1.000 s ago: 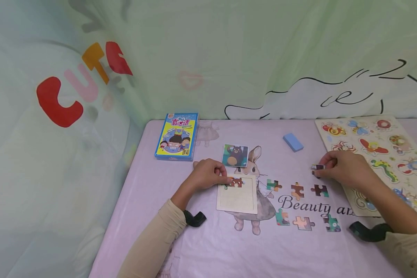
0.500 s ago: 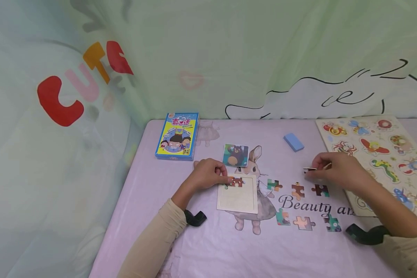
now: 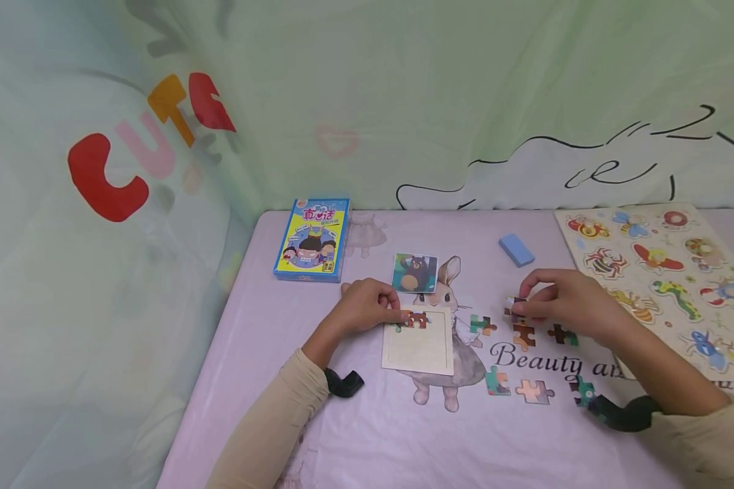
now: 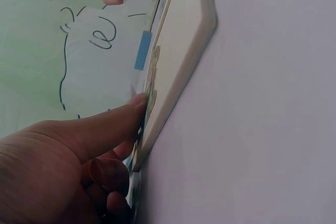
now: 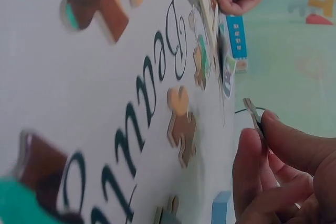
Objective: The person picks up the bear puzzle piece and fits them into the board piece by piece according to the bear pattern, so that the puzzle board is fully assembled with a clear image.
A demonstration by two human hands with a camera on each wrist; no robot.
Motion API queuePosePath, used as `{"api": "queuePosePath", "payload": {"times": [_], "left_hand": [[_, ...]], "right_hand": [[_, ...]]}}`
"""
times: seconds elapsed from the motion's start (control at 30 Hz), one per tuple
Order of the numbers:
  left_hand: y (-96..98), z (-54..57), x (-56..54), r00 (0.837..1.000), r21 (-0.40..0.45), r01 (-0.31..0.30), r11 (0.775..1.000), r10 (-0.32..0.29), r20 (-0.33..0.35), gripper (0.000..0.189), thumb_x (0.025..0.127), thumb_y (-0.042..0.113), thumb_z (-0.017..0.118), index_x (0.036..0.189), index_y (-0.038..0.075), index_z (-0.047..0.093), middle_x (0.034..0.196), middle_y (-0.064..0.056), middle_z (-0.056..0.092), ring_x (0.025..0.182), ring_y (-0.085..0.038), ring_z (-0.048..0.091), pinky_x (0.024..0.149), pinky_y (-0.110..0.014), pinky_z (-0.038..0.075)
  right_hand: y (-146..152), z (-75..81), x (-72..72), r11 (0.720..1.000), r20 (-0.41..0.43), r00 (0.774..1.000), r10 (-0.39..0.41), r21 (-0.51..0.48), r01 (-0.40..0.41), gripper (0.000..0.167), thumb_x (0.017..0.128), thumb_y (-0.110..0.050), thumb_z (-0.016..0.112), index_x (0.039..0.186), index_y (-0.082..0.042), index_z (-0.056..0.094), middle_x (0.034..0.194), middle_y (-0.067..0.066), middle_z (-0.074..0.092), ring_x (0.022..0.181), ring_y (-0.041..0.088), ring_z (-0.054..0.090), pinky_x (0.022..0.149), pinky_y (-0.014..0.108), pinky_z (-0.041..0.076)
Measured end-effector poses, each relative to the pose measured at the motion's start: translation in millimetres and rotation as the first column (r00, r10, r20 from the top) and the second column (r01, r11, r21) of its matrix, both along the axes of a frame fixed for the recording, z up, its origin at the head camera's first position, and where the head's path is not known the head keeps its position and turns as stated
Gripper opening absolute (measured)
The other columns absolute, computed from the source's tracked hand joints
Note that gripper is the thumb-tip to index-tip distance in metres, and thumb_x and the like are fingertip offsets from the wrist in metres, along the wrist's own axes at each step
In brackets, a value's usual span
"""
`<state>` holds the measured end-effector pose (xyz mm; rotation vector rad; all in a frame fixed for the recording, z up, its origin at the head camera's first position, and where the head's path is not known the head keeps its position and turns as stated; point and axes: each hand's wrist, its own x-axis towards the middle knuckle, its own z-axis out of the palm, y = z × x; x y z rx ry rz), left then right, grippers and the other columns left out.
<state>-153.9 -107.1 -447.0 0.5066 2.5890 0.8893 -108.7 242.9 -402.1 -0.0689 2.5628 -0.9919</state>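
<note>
My left hand (image 3: 369, 305) holds the upper left corner of a square wooden puzzle tray (image 3: 418, 354), its thumb on the joined puzzle pieces (image 3: 416, 320) along the top edge. In the left wrist view the thumb lies on the pieces (image 4: 153, 93) and the other fingers curl beside the tray's edge. My right hand (image 3: 571, 305) pinches a small jigsaw piece (image 3: 513, 305) between thumb and fingers; in the right wrist view this piece (image 5: 252, 113) shows edge-on, raised off the cloth. Below it lies a brown jigsaw piece (image 3: 524, 335).
Several loose pieces lie right of the tray, among them a pink-brown one (image 3: 535, 392). A bear picture card (image 3: 414, 273) lies behind the tray. Farther back are a blue block (image 3: 516, 250) and a blue-yellow box (image 3: 312, 241). An insect picture board (image 3: 679, 272) lies right.
My right hand has moved left with the jigsaw piece, from beside the insect board to above the loose pieces, turning the piece on the way. The left hand and tray have stayed put.
</note>
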Motion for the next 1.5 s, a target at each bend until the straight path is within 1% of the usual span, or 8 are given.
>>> {"api": "queuePosePath", "payload": {"times": [0.13,0.33,0.57,0.67,0.9,1.03,1.13,1.5], "left_hand": [[-0.2,-0.8,-0.2,1.0,0.002,0.004,1.0,-0.004,0.0,0.022,0.084,0.038,0.084,0.075,0.022,0.071,0.058,0.007,0.05,0.068,-0.011,0.052,0.082,-0.042,0.024],[0.1,-1.2,-0.1,1.0,0.01,0.004,1.0,-0.005,0.004,0.023,0.084,0.039,0.084,0.075,0.022,0.071,0.057,0.008,0.049,0.068,-0.011,0.051,0.082,-0.042,0.024],[0.4,-1.1,-0.1,1.0,0.01,0.003,1.0,-0.003,0.01,0.023,0.084,0.04,0.084,0.075,0.023,0.071,0.057,0.007,0.049,0.068,-0.012,0.052,0.083,-0.043,0.024],[0.3,-0.7,-0.3,1.0,0.009,0.002,1.0,-0.003,0.011,0.023,0.084,0.04,0.084,0.075,0.023,0.071,0.057,0.007,0.05,0.069,-0.012,0.053,0.083,-0.043,0.024],[0.2,0.6,-0.1,1.0,0.006,0.0,1.0,0.0,0.01,0.024,0.084,0.04,0.084,0.075,0.022,0.071,0.057,0.007,0.049,0.068,-0.012,0.052,0.084,-0.044,0.024],[0.0,0.4,-0.4,1.0,0.003,0.0,1.0,0.0,0.009,0.024,0.084,0.04,0.084,0.075,0.022,0.071,0.057,0.007,0.049,0.068,-0.012,0.052,0.083,-0.043,0.024],[-0.2,-0.3,-0.8,1.0,0.005,0.004,1.0,-0.004,0.004,0.024,0.084,0.041,0.084,0.075,0.022,0.071,0.057,0.007,0.049,0.067,-0.011,0.052,0.083,-0.043,0.024],[-1.5,-2.7,-1.7,1.0,0.004,0.017,1.0,-0.017,-0.017,0.022,0.084,0.039,0.084,0.075,0.023,0.071,0.059,0.008,0.051,0.071,-0.011,0.053,0.081,-0.041,0.024]], "right_hand": [[-12,1.3,0.8,0.998,0.007,1.0,0.014,-0.063,-0.014,0.028,0.093,-0.031,0.075,0.108,-0.01,0.065,0.085,0.002,0.077,0.072,0.02,0.063,0.057,0.031,0.045],[-28,0.9,2.1,0.992,-0.009,0.999,0.036,-0.123,-0.037,0.023,0.092,-0.025,0.077,0.105,-0.009,0.067,0.087,0.004,0.075,0.071,0.018,0.068,0.062,0.03,0.053],[-42,-3.0,2.2,0.993,-0.085,0.994,0.065,-0.091,-0.072,0.011,0.092,-0.021,0.075,0.099,-0.014,0.07,0.091,0.004,0.066,0.086,0.022,0.058,0.064,0.029,0.049],[-49,-4.1,2.0,0.991,-0.086,0.994,0.073,-0.102,-0.082,0.01,0.092,-0.019,0.074,0.101,-0.015,0.07,0.092,0.005,0.067,0.088,0.022,0.059,0.066,0.03,0.048],[-67,-5.6,0.5,0.987,-0.05,0.995,0.09,-0.126,-0.095,0.013,0.092,-0.018,0.075,0.103,-0.013,0.071,0.091,0.005,0.068,0.084,0.02,0.061,0.069,0.031,0.049],[-76,-7.0,0.3,0.969,0.03,0.997,0.074,-0.236,-0.065,0.016,0.092,-0.011,0.074,0.106,-0.006,0.068,0.091,0.01,0.069,0.076,0.019,0.068,0.067,0.03,0.058],[-82,-8.3,-0.3,0.951,0.075,0.995,0.062,-0.308,-0.036,0.017,0.092,-0.007,0.074,0.107,-0.003,0.067,0.09,0.013,0.069,0.071,0.021,0.072,0.065,0.033,0.061],[-95,-18.4,-6.8,0.966,0.036,0.997,0.063,-0.253,-0.052,0.015,0.089,-0.008,0.075,0.102,-0.005,0.069,0.079,0.006,0.073,0.065,0.018,0.069,0.06,0.031,0.057]]}}
